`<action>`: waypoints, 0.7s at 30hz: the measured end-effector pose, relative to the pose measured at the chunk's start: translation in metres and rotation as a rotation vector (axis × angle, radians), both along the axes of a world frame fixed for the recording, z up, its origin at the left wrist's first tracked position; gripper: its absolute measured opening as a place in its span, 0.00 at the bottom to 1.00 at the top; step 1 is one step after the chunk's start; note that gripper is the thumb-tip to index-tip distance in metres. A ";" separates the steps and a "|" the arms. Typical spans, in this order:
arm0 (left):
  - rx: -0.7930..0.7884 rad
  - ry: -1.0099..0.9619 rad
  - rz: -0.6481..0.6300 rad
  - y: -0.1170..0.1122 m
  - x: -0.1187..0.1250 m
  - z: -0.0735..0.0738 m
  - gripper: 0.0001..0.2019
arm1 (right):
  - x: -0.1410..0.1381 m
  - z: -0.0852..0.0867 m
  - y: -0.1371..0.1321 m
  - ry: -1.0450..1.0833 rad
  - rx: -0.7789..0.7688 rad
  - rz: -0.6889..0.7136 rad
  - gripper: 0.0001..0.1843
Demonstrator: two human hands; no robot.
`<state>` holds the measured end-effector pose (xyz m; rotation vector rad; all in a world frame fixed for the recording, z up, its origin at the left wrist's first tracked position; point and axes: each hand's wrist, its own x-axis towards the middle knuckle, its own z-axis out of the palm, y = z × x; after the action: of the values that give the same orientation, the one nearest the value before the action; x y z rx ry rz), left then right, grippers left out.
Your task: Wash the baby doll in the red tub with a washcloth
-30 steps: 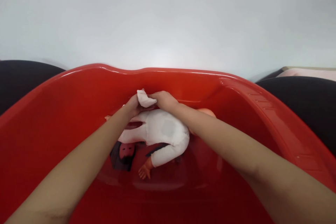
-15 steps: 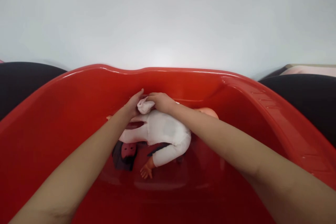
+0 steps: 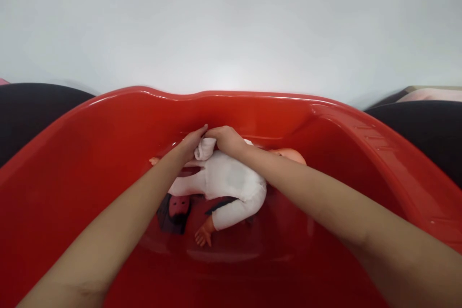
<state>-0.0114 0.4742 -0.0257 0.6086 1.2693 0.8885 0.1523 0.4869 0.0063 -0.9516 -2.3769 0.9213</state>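
A baby doll with a white cloth body lies in a red plastic tub. Its bare head shows at the right behind my right forearm, and one plastic hand points toward me. Both my hands meet at the doll's far side. My left hand and my right hand are closed on a white cloth bunched between them against the doll.
The tub's floor is wet and mirrors my head as a dark patch. The tub's far rim stands before a pale wall. Dark padded surfaces flank the tub left and right.
The white cloth stood up above my hands a second ago; now it is pressed lower against the doll, and my hands have closed over it. The view shifted slightly.
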 end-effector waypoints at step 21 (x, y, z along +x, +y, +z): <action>0.407 0.745 -0.167 -0.014 0.008 -0.003 0.08 | 0.231 0.114 -0.204 -0.352 0.267 0.106 0.45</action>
<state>-0.0032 0.4605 -0.0286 1.4413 1.6684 0.8086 0.3833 0.2825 0.1202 -0.9512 -2.7797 0.4808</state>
